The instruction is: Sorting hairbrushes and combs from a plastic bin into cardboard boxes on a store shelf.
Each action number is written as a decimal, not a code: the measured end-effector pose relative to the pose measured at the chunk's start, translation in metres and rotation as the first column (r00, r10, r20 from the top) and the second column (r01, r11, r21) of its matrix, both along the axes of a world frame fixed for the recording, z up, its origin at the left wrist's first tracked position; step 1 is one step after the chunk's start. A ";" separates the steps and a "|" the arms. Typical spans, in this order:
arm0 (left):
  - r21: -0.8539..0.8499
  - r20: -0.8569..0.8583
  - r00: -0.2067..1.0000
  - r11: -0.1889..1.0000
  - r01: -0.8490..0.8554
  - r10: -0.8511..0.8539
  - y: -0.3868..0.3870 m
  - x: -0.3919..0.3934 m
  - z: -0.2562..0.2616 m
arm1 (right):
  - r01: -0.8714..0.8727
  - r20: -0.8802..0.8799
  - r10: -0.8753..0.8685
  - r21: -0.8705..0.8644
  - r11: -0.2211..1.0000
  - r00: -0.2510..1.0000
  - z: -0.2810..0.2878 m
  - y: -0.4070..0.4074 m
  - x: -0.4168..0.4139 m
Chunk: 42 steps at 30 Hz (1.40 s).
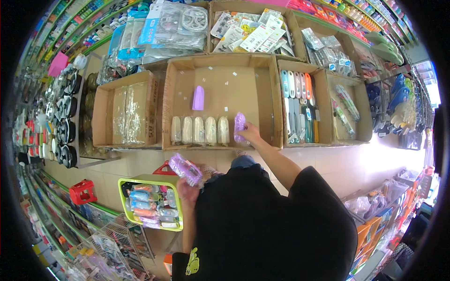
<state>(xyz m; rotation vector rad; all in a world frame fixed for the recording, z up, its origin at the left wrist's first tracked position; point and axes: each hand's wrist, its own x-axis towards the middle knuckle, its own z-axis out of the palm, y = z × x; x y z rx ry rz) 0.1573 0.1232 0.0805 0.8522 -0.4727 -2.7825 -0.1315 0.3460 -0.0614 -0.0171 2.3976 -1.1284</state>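
My right hand (249,133) holds a purple plastic-wrapped item (239,127) upright inside the front part of a large cardboard box (242,80). To its left, several beige wrapped items (199,130) stand in a row along the box's front wall. Farther back in the same box lies a single purple item (198,98). My left hand (188,191) is over the right rim of a yellow-green basket (178,207), gripping more purple wrapped items (185,169). Wrapped items in blue, orange, purple and other colours (142,204) fill much of the basket.
Left of the large box is a cardboard box with a shiny taped bottom (130,112). Boxes at right hold long-handled tools (297,119) and thin packaged items (346,105). Behind are carded goods (253,33) and bagged hangers (175,31). A red plastic stool (83,192) stands on the floor.
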 end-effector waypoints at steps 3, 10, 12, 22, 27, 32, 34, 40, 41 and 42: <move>-0.031 0.040 0.997 0.997 -0.066 0.067 0.007 0.000 0.005 | -0.021 0.153 0.018 0.016 1.000 0.988 -0.008 -0.007 0.001; -0.026 0.034 0.995 0.995 -0.095 0.096 0.004 0.016 -0.007 | -0.033 0.242 0.015 0.070 0.997 0.970 -0.027 -0.008 0.005; -0.058 0.081 0.992 0.994 -0.093 0.097 0.004 0.020 -0.010 | -0.055 0.200 0.041 0.065 0.996 0.979 -0.028 -0.008 0.010; -0.028 0.089 0.991 0.995 -0.094 0.096 0.002 0.029 -0.009 | -0.090 0.162 0.082 0.042 0.995 0.983 -0.020 -0.016 0.015; -0.052 -0.013 0.996 0.995 -0.088 0.088 -0.001 0.021 -0.013 | -0.196 -0.009 0.202 0.206 0.959 0.979 0.035 -0.014 0.014; -0.175 0.053 0.998 0.984 -0.014 0.024 0.003 -0.010 0.013 | -0.421 0.107 0.467 -0.292 0.859 0.878 0.111 -0.039 0.037; -0.246 0.036 0.997 0.967 0.073 -0.066 0.002 -0.021 0.015 | -0.515 0.073 0.598 -0.431 0.741 0.798 0.157 -0.055 0.058; -0.404 0.080 0.982 0.895 0.190 -0.172 0.012 -0.041 0.023 | -0.479 0.057 0.568 -0.472 0.740 0.821 0.190 -0.076 0.092; -0.408 0.059 0.988 0.900 0.155 -0.144 0.013 -0.045 0.026 | -0.448 0.054 0.515 -0.421 0.789 0.856 0.196 -0.077 0.092; -0.411 0.038 0.993 0.904 0.119 -0.114 0.013 -0.047 0.028 | -0.450 0.053 0.517 -0.421 0.787 0.854 0.198 -0.078 0.092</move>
